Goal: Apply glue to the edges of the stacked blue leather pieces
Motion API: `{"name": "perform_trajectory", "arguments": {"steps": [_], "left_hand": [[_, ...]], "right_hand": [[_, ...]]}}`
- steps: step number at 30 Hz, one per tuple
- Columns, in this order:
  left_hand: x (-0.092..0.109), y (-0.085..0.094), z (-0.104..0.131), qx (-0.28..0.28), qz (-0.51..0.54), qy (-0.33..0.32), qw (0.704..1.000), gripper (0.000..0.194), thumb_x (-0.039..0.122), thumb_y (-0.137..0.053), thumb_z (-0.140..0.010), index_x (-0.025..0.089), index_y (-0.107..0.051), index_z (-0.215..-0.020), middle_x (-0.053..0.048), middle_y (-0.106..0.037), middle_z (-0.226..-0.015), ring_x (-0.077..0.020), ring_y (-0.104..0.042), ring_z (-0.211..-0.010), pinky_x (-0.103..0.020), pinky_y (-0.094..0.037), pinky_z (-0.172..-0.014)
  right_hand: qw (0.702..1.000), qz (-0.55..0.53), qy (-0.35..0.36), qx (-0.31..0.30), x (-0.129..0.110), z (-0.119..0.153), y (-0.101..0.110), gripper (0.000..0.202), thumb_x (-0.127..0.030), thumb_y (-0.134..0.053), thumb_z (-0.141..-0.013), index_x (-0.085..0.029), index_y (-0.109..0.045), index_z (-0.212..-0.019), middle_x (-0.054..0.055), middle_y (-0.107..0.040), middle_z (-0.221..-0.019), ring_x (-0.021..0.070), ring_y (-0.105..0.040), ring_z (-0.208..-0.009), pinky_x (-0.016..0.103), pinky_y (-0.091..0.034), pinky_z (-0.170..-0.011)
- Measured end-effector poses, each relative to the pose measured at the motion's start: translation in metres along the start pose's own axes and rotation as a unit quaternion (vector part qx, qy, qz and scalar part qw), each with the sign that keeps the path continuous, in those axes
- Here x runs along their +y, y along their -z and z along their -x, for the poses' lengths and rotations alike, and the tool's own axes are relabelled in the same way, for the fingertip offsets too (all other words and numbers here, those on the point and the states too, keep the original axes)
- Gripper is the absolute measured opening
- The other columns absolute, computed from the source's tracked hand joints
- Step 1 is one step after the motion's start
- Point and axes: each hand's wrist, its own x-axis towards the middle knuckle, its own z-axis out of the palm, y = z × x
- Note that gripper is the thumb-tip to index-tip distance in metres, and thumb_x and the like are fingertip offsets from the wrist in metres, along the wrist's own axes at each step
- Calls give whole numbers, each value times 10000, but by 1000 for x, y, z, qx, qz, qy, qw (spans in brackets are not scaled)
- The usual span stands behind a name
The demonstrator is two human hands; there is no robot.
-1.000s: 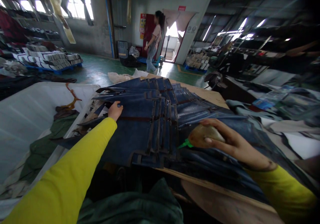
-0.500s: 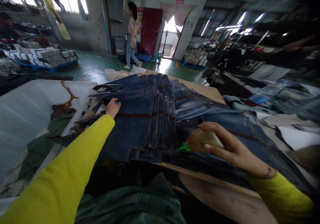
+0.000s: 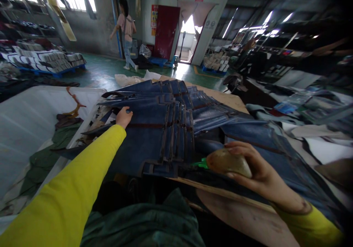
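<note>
Right grip (image 3: 260, 171) is clasping a bottle (image 3: 220, 161), green nozzle (image 3: 203, 163) pointing left toward blue panels (image 3: 147, 138); left grip (image 3: 124, 118) is touching them, hold unclear.

Your sleeves (image 3: 82, 180) were bright yellow, and the bottle (image 3: 228, 162) at lower right of centre was a mottled brownish tan with a vivid green nozzle (image 3: 202, 163). The panels (image 3: 146, 114) mid-frame were dark blue, crossed by a dark reddish-brown stripe and edged in brownish black. At left your bin (image 3: 30, 110) was white, the cloth (image 3: 41, 166) inside green; the door (image 3: 167, 31) at top centre was deep red.
</note>
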Motion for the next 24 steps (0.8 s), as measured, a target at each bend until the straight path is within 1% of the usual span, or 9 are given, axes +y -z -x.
{"name": "perform_trajectory", "arguments": {"steps": [4,7,11,13,15,17,22,24], "left_hand": [[1,1,1,-1,1,1,1000,399,273,-542,-810,167,-552,-1194,-96,-594,-1208,-236,-550,-1109,-313,-416,-929],[2,1,1,-2,1,1,1000,396,275,-540,-812,169,-551,-1194,-93,-595,-1207,-233,-549,-1111,-310,-414,-932],[2,2,2,-1,-1,1,1000,393,274,-543,-811,176,-552,-1192,-92,-597,-1203,-233,-552,-1111,-314,-417,-932],[2,2,2,0,-2,0,1000,395,272,-547,-809,172,-552,-1191,-96,-601,-1198,-235,-556,-1107,-316,-420,-929],[2,1,2,1,-3,-1,1000,392,272,-546,-810,169,-553,-1188,-100,-603,-1194,-238,-560,-1102,-319,-424,-927],[2,1,2,2,-4,-2,1000,388,275,-543,-812,171,-553,-1186,-100,-604,-1194,-238,-561,-1100,-322,-426,-927],[0,0,1,3,-1,-9,1000,395,281,-541,-810,175,-548,-1190,-94,-595,-1209,-231,-552,-1114,-311,-419,-937],[0,0,1,2,0,-9,1000,395,281,-540,-808,175,-547,-1188,-94,-596,-1207,-230,-554,-1111,-313,-420,-937]], "right_hand": [[998,37,57,-15,-6,1,0,515,-250,-664,-733,-297,-433,-1191,111,-482,-1163,263,-526,-1050,384,-536,-813],[994,56,90,-2,-7,-4,-1,516,-225,-661,-738,-282,-427,-1194,120,-476,-1164,261,-524,-1047,379,-538,-799],[990,93,101,40,2,-23,-2,499,-201,-654,-750,-260,-418,-1186,129,-469,-1171,265,-506,-1056,401,-513,-825],[987,107,99,70,9,-33,-1,497,-208,-669,-744,-252,-420,-1172,130,-472,-1162,267,-501,-1054,410,-499,-839],[986,110,95,87,13,-39,-1,496,-220,-684,-735,-246,-426,-1157,128,-474,-1157,266,-499,-1053,412,-490,-849],[989,97,86,75,14,-38,1,484,-229,-682,-739,-243,-431,-1153,125,-471,-1164,261,-500,-1057,406,-485,-859],[996,53,69,-28,1,-16,5,473,-235,-648,-760,-248,-431,-1180,115,-467,-1180,243,-500,-1081,355,-502,-849],[995,48,70,-48,-2,-12,5,483,-237,-648,-757,-252,-426,-1186,111,-464,-1181,240,-504,-1080,342,-509,-835]]}}
